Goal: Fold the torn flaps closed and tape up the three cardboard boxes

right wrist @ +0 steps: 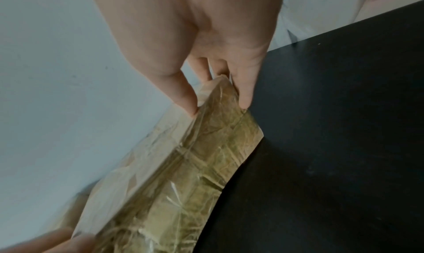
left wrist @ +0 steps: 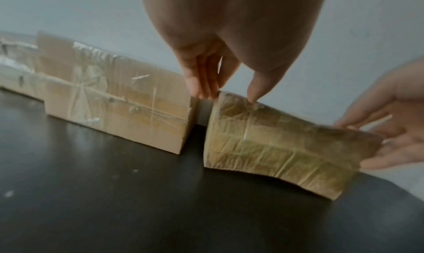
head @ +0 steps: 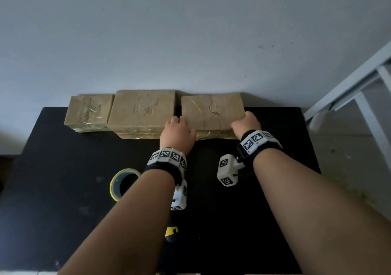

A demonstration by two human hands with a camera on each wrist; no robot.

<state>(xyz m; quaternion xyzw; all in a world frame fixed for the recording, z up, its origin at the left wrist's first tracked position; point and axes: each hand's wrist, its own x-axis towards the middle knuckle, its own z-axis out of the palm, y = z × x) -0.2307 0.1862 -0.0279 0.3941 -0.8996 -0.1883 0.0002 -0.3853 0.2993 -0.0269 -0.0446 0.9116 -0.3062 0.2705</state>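
Three taped cardboard boxes stand in a row against the wall at the back of the black table: the left box, the middle box and the right box. My left hand grips the right box's near left corner. Its fingers reach down into the gap beside the middle box and its thumb sits on the front top edge. My right hand holds the near right corner, thumb on top and fingers round the end. The right box's front is wrapped in wrinkled clear tape.
A roll of yellow-edged tape lies on the table, partly under my left forearm. A small yellow and black object shows beneath that arm. A white metal frame leans at the right beyond the table edge. The grey wall stands directly behind the boxes.
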